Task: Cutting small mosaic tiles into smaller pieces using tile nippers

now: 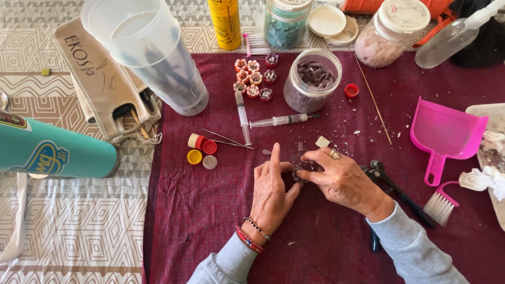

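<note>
Both your hands are down on the maroon cloth [326,247], meeting near its middle over one small cap [298,174]. It's a little round thing, dark, with what looks like purplish bits packed inside, though most of it is hidden between your fingers. Your left hand [271,197] has its thumb pressed up against the cap's lower edge, index finger pointing straight away from you, the other fingers curled loosely. Your right hand [344,181] pinches in from the other side, thumb and fingertips closed on the cap's rim, ring showing on one finger.

Just beyond your fingers lie a pale square tile [322,141] and scattered crumbs. Further up, a cluster of finished caps [255,79] filled with pale and pink pieces sits beside an open jar [312,80] of purple chips. Two syringes [278,121] lie between that jar and your hands, tweezers [223,140] just to their left, next to loose red, yellow and white lids [202,150]. Black nippers [392,186] rest under your right wrist, with a pink dustpan [446,134] and brush [441,205] off to the right.
</note>
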